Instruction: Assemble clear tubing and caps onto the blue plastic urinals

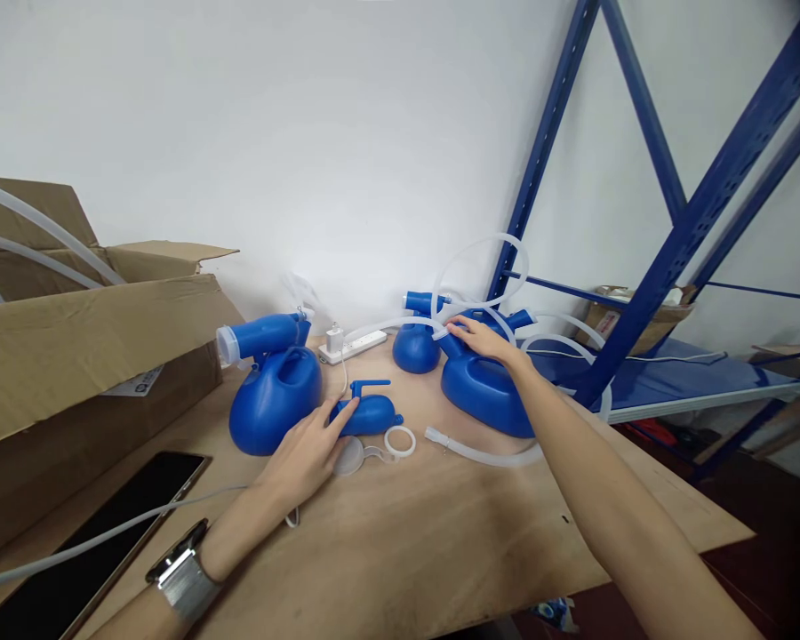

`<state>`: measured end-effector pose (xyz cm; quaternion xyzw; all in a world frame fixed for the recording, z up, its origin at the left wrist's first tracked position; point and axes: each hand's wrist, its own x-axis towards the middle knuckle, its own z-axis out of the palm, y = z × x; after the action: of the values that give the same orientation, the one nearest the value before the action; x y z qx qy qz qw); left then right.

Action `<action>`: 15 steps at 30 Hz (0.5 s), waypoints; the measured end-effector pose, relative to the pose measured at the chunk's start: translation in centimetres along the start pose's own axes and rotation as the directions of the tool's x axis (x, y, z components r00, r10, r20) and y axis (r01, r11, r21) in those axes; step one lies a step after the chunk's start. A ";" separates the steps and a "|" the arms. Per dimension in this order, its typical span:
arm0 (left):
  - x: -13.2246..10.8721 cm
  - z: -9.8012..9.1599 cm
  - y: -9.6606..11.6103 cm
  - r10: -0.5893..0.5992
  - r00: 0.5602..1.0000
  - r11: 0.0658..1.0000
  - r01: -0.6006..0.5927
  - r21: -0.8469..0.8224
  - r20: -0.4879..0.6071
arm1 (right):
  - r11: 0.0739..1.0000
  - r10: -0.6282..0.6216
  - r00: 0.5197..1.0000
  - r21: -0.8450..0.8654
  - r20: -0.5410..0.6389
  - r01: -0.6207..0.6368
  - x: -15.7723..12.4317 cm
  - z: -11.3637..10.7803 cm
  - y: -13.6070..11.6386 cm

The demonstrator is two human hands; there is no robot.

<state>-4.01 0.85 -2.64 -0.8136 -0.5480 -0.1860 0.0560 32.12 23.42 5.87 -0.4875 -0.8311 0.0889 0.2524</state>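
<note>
My left hand point(313, 443), a watch on its wrist, is closed on one end of a small blue urinal head point(373, 415) lying on the wooden table. A clear cap with a strap point(348, 455) and a white ring point(400, 441) lie in front of it. Over to the right, my right hand point(481, 340) grips a large blue urinal bottle point(484, 388) near its neck; its fingers partly hide the neck. A translucent hose point(400, 322) runs to the neck, and a loose hose end point(467, 446) lies before the bottle.
An assembled blue bottle point(276, 413) stands at left, another point(416, 349) at the back. A power strip point(353, 347) lies by the wall. An open cardboard box point(100, 342) and a phone point(107, 542) are on the left; a blue metal rack point(667, 258) stands right.
</note>
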 end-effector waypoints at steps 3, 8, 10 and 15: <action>0.1 0.2 -0.1 0.020 1.000 1.000 -0.020 -0.007 -0.002 | 1.000 -0.005 1.000 -0.029 -0.011 0.004 -0.1 0.1 0.0; 0.2 -0.1 0.0 0.019 0.999 0.999 -0.020 0.030 0.035 | 0.998 0.000 1.000 -0.063 -0.010 -0.001 -0.3 0.1 -0.5; 0.2 -0.1 0.1 0.018 0.999 0.999 -0.020 0.050 0.045 | 0.998 0.018 1.000 -0.064 -0.018 -0.019 -0.3 0.1 -0.7; 0.3 0.1 0.0 0.020 0.999 0.997 -0.022 0.073 0.030 | 0.997 0.077 0.996 -0.016 -0.048 -0.078 -0.3 0.2 -0.6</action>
<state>-3.88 1.10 -2.66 -0.8194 -0.5467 -0.1532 0.0794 31.66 22.90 5.82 -0.5236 -0.8061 0.0796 0.2641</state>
